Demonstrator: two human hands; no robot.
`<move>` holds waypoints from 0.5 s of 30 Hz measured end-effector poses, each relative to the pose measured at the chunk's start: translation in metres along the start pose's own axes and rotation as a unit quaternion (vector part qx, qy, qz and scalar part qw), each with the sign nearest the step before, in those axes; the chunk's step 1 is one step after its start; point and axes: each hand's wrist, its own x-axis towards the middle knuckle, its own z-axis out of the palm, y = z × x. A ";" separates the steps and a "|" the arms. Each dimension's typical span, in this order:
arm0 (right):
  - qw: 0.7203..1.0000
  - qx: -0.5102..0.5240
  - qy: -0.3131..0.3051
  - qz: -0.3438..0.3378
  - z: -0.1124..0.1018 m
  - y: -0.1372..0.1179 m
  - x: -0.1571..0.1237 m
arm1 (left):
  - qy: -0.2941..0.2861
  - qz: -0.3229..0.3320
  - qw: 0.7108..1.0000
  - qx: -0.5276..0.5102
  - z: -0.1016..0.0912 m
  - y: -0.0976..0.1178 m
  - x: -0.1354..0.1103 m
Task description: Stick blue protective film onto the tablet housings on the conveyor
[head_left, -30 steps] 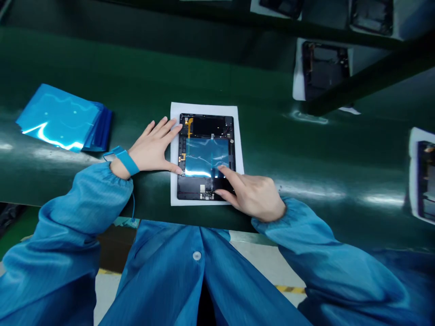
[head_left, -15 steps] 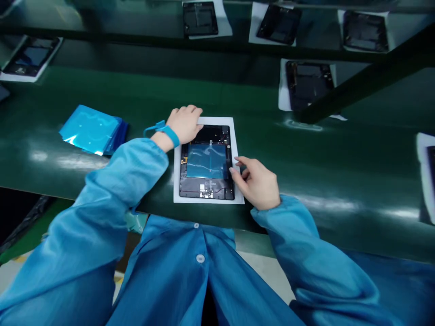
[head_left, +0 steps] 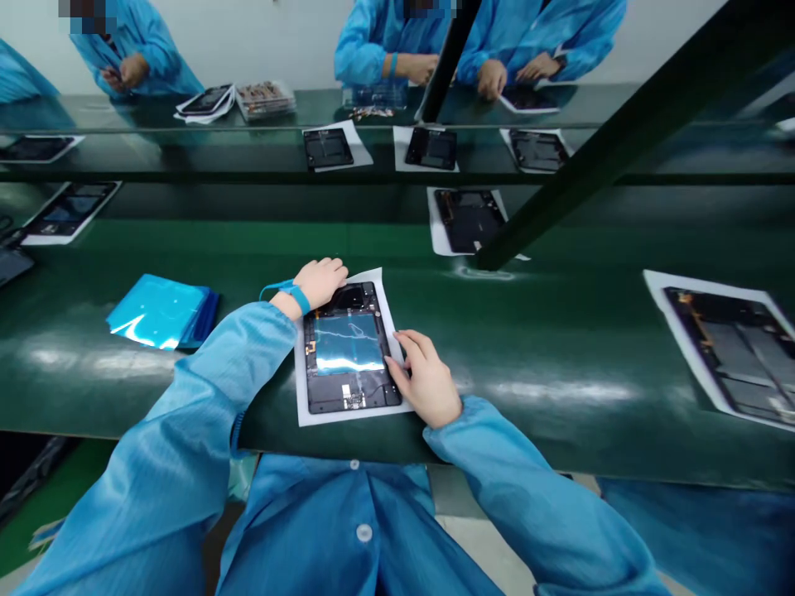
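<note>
An opened tablet back housing (head_left: 329,393) lies on a white paper sheet (head_left: 397,310) in front of me. Shiny blue film (head_left: 348,341) covers its middle, with black parts and a small circuit board around it. My left hand (head_left: 318,283), a blue strap at its wrist, rests at the top left corner of the housing with fingers stretched out. At the right edge my right hand (head_left: 428,377) has its thumb and bent forefinger apart, the thumb touching or close to the housing rim. Neither hand visibly grips anything.
To the left sits a stack of blue film sheets (head_left: 158,310). More tablet housings lie on paper, one at the right (head_left: 739,356) and several along the back. A dark slanted post (head_left: 559,190) rises at the right. Co-workers in blue (head_left: 397,50) work across the bench.
My view has lifted and turned, so the co-workers' side of the bench now shows. Both hands stay beside the tablet housing, and their pose has barely altered.
</note>
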 end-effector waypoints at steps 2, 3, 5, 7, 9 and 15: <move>0.999 0.034 0.001 0.037 0.001 0.004 0.003 | 0.009 -0.011 1.000 0.010 -0.005 0.001 -0.004; 0.997 0.057 -0.006 0.058 0.001 0.006 0.006 | 0.015 -0.017 1.000 0.014 -0.009 0.001 -0.006; 0.989 0.107 -0.037 0.092 -0.001 0.010 0.013 | 0.032 -0.029 0.999 0.019 -0.020 0.000 -0.010; 0.981 0.146 -0.074 0.103 -0.003 0.011 0.022 | 0.055 -0.038 0.998 0.020 -0.033 -0.004 -0.013; 0.977 0.164 -0.098 0.096 -0.001 0.011 0.033 | 0.083 -0.050 0.995 0.010 -0.047 -0.012 -0.016; 0.982 0.151 -0.062 0.100 0.032 0.009 0.100 | 0.351 -0.113 0.928 -0.048 -0.054 -0.038 -0.037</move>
